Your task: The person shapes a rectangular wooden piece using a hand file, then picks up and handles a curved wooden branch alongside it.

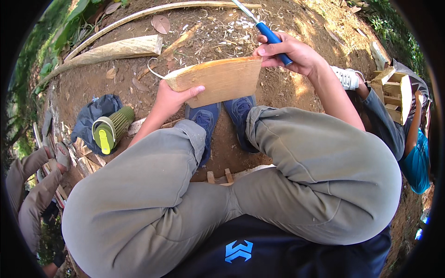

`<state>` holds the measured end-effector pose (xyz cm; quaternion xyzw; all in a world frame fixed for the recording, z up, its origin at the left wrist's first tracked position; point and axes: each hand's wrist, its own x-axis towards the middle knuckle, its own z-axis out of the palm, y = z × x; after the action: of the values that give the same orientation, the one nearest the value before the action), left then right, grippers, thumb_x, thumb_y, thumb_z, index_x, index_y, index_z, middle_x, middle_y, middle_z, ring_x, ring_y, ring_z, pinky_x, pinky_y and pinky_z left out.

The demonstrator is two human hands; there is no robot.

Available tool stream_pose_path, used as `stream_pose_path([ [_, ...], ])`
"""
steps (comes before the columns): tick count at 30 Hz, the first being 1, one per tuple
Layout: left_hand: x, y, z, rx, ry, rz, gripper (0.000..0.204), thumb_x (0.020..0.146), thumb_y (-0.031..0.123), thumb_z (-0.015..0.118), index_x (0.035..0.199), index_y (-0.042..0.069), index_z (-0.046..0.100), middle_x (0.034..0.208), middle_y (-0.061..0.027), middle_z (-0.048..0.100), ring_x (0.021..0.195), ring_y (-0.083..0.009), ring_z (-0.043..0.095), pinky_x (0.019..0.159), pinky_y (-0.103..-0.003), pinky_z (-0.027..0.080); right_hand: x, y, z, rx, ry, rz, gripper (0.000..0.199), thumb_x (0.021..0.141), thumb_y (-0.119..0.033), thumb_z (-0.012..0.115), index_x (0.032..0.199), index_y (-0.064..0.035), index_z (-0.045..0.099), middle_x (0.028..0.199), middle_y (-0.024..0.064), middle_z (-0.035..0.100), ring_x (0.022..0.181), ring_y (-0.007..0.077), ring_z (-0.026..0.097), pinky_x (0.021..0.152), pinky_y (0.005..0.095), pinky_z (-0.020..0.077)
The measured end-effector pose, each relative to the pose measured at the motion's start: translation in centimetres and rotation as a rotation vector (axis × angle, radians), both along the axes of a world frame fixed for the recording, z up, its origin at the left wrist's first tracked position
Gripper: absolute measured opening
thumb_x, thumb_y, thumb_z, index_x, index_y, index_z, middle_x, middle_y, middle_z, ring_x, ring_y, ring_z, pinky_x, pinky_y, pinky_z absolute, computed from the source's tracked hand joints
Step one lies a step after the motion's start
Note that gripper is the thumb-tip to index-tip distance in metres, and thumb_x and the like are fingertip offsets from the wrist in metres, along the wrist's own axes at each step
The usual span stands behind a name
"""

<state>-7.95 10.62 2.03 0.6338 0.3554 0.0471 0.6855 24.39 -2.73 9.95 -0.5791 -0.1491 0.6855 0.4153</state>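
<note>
A flat, pale wooden board [218,83] is held up above my shoes, its long upper edge slightly curved and brighter. My left hand [171,98] is closed on its left end, the thumb lying across the near face. A thin curled wood shaving [155,68] hangs by the board's upper left corner. In my right hand [296,53] is a chisel [273,41] with a blue handle, gripped between thumb and fingers. Its metal blade points up and away to the left. The fingertips of that hand are at the board's upper right corner, and I cannot tell whether they press on it.
Long wood strips [111,50] lie on the dirt at the far left, with pale shavings [236,30] scattered beyond the board. To the left, a green bottle [121,121] rests against a dark bag [95,113]. Another person [417,160] sits right beside a wooden frame [394,95]; someone's legs [39,190] show left.
</note>
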Motion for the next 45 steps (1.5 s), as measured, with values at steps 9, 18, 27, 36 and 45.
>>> stream_pose_path([
  [9, 0.1, 1.9, 1.9, 0.297, -0.074, 0.055, 0.032, 0.083, 0.012, 0.087, 0.108, -0.004, 0.075, 0.094, -0.0069, 0.076, 0.083, -0.0105, 0.069, 0.075, -0.027, 0.056, -0.7, 0.8, -1.1, 0.230, -0.114, -0.059, 0.022, 0.095, -0.010, 0.070, 0.103, -0.0102, 0.049, 0.113, 0.0143, 0.072, 0.113, 0.0187, 0.070, 0.097, 0.0304, 0.0591],
  [18, -0.1, -0.6, 2.1, 0.325, -0.090, 0.165, 0.031, 0.086, 0.008, 0.083, 0.113, -0.003, 0.073, 0.096, -0.0068, 0.074, 0.085, -0.0131, 0.068, 0.076, -0.029, 0.054, -3.3, 1.7, -4.8, 0.312, -0.189, -0.258, 0.021, 0.094, -0.011, 0.073, 0.100, -0.0063, 0.054, 0.119, 0.0144, 0.072, 0.111, 0.0174, 0.068, 0.096, 0.0305, 0.0557],
  [27, 2.5, -1.7, 3.3, 0.649, -0.255, -0.278, 0.091, 0.077, 0.013, 0.077, 0.157, 0.002, 0.036, 0.122, -0.0193, 0.052, 0.109, -0.0313, 0.058, 0.095, -0.039, 0.049, -3.7, 5.4, -7.9, 0.381, -0.267, -0.270, 0.021, 0.085, -0.010, 0.079, 0.101, -0.0033, 0.067, 0.099, 0.0105, 0.073, 0.085, 0.0168, 0.069, 0.068, 0.0306, 0.0528],
  [36, 3.8, -2.8, 4.1, 0.666, -0.440, -0.267, 0.098, 0.069, 0.013, 0.080, 0.155, 0.003, 0.033, 0.120, -0.0184, 0.046, 0.106, -0.0306, 0.057, 0.093, -0.040, 0.051, -3.7, 6.3, -5.9, 0.394, -0.408, -0.116, 0.019, 0.087, -0.008, 0.078, 0.101, -0.0049, 0.067, 0.087, 0.0033, 0.068, 0.077, 0.0113, 0.064, 0.064, 0.0273, 0.0518],
  [45, 3.1, -4.5, 2.3, 0.501, -0.410, -0.410, 0.082, 0.068, 0.024, 0.087, 0.138, 0.009, 0.046, 0.110, -0.0131, 0.047, 0.087, -0.0248, 0.053, 0.077, -0.038, 0.045, -5.8, 2.3, -9.2, 0.159, -0.333, -0.081, 0.023, 0.091, -0.015, 0.075, 0.102, -0.0038, 0.059, 0.105, 0.0089, 0.069, 0.092, 0.0150, 0.063, 0.083, 0.0317, 0.0503],
])
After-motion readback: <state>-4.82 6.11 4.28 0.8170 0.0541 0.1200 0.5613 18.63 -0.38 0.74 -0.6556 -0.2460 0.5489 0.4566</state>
